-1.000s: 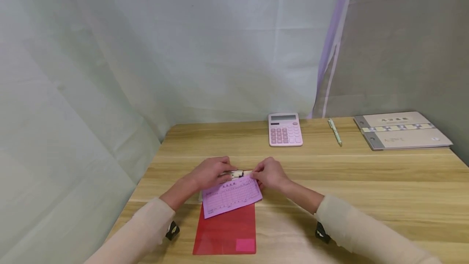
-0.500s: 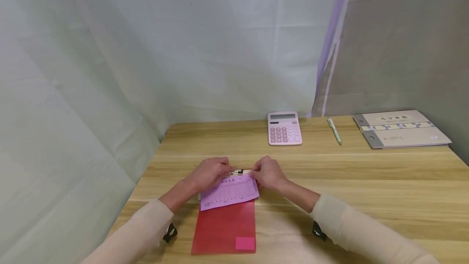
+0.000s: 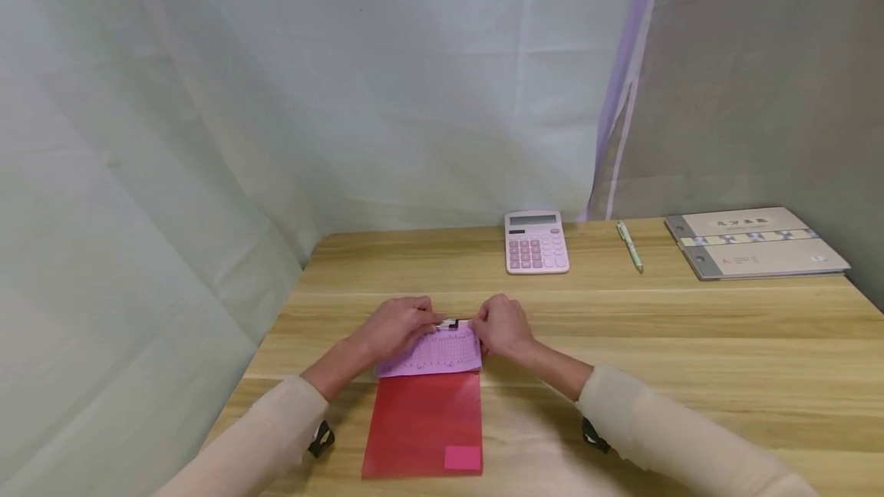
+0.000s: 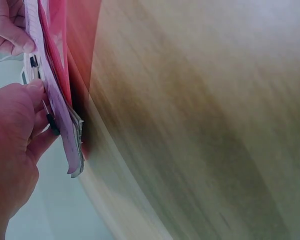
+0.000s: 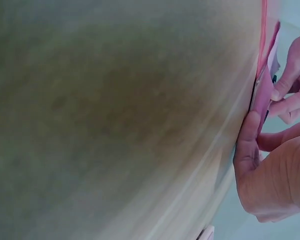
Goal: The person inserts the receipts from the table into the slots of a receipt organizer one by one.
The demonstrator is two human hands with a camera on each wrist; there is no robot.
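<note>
A lilac printed form (image 3: 442,351) lies across the top of a red plastic folder (image 3: 428,424), now almost square with it. At the top edge sits a metal clip with black ends (image 3: 450,324). My left hand (image 3: 397,328) pinches this clip between thumb and fingers; in the left wrist view the thumb of that left hand (image 4: 10,145) is on its metal part. With my right hand (image 3: 506,327) I pinch the form's upper right corner. In the right wrist view the right hand (image 5: 272,167) has thumb and finger on either side of the sheets. Other sheets are partly hidden beneath the form.
A pink calculator (image 3: 536,242) lies at the back of the wooden table (image 3: 663,374). To its right are a pale green pen (image 3: 630,246) and a beige and grey binder (image 3: 760,244). Pale curtains (image 3: 414,98) hang behind the table.
The lilac form has slid up toward the clip and straightened from its tilt. My right hand has shifted slightly left with the corner, while the left hand stays at the clip.
</note>
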